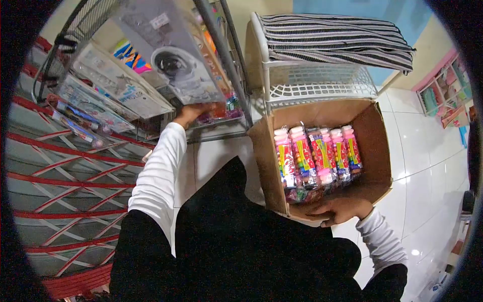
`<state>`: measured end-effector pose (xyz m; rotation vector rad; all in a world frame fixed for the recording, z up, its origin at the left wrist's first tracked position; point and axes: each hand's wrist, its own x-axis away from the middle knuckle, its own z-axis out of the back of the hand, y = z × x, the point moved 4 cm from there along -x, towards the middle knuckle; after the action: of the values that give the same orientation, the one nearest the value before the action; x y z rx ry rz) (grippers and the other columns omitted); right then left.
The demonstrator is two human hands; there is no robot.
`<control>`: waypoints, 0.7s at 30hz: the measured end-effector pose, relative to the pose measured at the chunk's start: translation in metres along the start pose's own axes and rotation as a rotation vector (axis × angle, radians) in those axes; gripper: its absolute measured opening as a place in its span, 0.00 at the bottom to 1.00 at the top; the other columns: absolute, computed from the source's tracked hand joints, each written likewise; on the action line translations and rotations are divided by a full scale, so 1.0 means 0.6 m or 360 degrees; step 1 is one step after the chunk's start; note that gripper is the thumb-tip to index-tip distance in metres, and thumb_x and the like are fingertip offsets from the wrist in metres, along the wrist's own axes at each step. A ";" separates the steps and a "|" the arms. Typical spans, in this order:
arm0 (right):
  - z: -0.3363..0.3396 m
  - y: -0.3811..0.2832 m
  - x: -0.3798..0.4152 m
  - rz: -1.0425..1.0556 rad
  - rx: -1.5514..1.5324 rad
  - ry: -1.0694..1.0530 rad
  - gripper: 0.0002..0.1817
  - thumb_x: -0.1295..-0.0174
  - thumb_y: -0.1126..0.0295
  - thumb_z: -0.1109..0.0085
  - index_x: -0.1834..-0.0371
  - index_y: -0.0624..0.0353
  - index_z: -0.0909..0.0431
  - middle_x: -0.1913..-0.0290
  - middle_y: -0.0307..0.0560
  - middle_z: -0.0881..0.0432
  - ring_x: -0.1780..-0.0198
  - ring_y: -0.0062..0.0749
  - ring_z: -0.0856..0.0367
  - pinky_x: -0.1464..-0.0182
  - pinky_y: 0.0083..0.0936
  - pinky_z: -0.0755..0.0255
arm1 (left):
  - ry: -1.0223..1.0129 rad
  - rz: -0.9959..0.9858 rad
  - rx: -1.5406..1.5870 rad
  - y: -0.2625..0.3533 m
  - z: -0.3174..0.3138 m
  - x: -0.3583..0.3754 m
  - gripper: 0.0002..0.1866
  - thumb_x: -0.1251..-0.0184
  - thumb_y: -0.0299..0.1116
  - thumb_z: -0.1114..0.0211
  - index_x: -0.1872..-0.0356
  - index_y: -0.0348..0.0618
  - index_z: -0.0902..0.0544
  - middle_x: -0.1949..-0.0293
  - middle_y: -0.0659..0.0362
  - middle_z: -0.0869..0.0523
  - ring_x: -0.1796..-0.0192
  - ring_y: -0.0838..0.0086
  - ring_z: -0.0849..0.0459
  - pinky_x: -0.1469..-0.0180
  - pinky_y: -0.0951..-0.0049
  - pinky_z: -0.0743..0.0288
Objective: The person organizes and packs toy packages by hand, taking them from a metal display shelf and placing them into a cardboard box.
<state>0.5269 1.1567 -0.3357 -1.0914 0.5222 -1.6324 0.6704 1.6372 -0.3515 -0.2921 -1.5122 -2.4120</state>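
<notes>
My left hand (188,116) reaches into the bottom of a wire rack (224,132), beside small red and purple wrapped items (221,111). Its fingertips are partly hidden, so what they hold does not show. A large grey package with an astronaut picture (188,70) leans just above that hand. My right hand (347,209) is at the near rim of an open cardboard box (375,146), fingers bent over the edge. Inside the box stand several clear packets with pink tops and red-and-yellow labels (322,148). Darker packets lie beneath them, partly in shadow.
Flat boxed goods (123,83) fill the rack at upper left. Behind the cardboard box stands a white plastic shelf (322,83) with a striped cloth (337,40) on top. Red-and-white crossed straps (75,183) cover the left side. White tiles (417,146) lie at right.
</notes>
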 end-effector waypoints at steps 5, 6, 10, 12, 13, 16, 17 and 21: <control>-0.010 0.012 -0.011 -0.0107 -0.0244 -0.0208 0.29 0.45 0.60 0.40 0.38 0.49 0.33 0.44 0.52 0.25 0.47 0.44 0.25 0.44 0.33 0.33 | 0.0033 -0.0015 0.0598 -0.007 0.007 0.008 0.26 0.57 0.32 0.24 0.52 0.42 0.21 0.55 0.60 0.18 0.54 0.70 0.21 0.50 0.70 0.29; -0.007 0.009 -0.012 -0.0250 -0.0277 -0.0313 0.29 0.45 0.61 0.39 0.38 0.50 0.33 0.44 0.52 0.25 0.47 0.44 0.24 0.44 0.33 0.32 | 0.0061 0.0078 0.0619 0.004 0.007 0.024 0.26 0.57 0.31 0.25 0.52 0.43 0.21 0.54 0.60 0.18 0.54 0.70 0.21 0.50 0.70 0.29; 0.011 -0.021 -0.020 -0.0275 -0.0191 -0.0401 0.34 0.48 0.62 0.36 0.37 0.53 0.35 0.46 0.56 0.25 0.49 0.42 0.24 0.47 0.32 0.32 | 0.0167 0.0075 0.0696 -0.058 0.044 -0.014 0.23 0.53 0.33 0.29 0.53 0.42 0.22 0.56 0.60 0.18 0.55 0.69 0.21 0.52 0.70 0.29; -0.002 -0.003 -0.017 -0.0136 -0.0235 -0.0285 0.36 0.50 0.61 0.35 0.37 0.59 0.36 0.44 0.57 0.26 0.46 0.41 0.26 0.46 0.30 0.33 | 0.0404 -0.0126 0.0366 -0.054 0.043 -0.020 0.22 0.51 0.36 0.30 0.53 0.42 0.21 0.57 0.59 0.18 0.55 0.69 0.22 0.51 0.71 0.30; 0.014 -0.021 -0.012 -0.0195 -0.0382 -0.0369 0.35 0.49 0.60 0.35 0.38 0.60 0.34 0.46 0.56 0.25 0.47 0.39 0.26 0.45 0.29 0.33 | 0.0552 -0.0060 0.0355 -0.011 0.021 0.028 0.23 0.50 0.40 0.31 0.53 0.40 0.22 0.54 0.60 0.20 0.52 0.68 0.24 0.48 0.72 0.33; 0.093 -0.064 0.034 -0.0663 -0.0661 -0.0066 0.27 0.46 0.61 0.37 0.44 0.62 0.28 0.51 0.51 0.21 0.50 0.33 0.24 0.46 0.27 0.32 | 0.0762 -0.0015 -0.0681 0.020 0.024 0.081 0.40 0.51 0.45 0.32 0.41 0.39 0.42 0.53 0.43 0.21 0.50 0.59 0.21 0.49 0.66 0.30; 0.122 -0.063 0.047 -0.0521 -0.0537 0.0265 0.23 0.44 0.63 0.38 0.47 0.62 0.27 0.53 0.50 0.20 0.52 0.31 0.23 0.47 0.26 0.31 | 0.0703 -0.0176 -0.0541 0.051 0.004 0.121 0.33 0.53 0.38 0.33 0.46 0.39 0.37 0.55 0.43 0.21 0.51 0.56 0.21 0.49 0.66 0.29; 0.186 -0.083 0.069 -0.0354 -0.0359 0.0968 0.19 0.44 0.74 0.39 0.48 0.62 0.27 0.52 0.47 0.21 0.50 0.28 0.24 0.46 0.27 0.31 | 0.0778 -0.1423 -0.0689 0.169 -0.057 0.256 0.24 0.55 0.22 0.32 0.55 0.38 0.32 0.59 0.52 0.21 0.56 0.64 0.20 0.51 0.68 0.27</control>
<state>0.5955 1.1565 -0.2263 -0.8162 1.0284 -2.1506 0.5595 1.5450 -0.2322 1.0371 -0.9786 -3.1005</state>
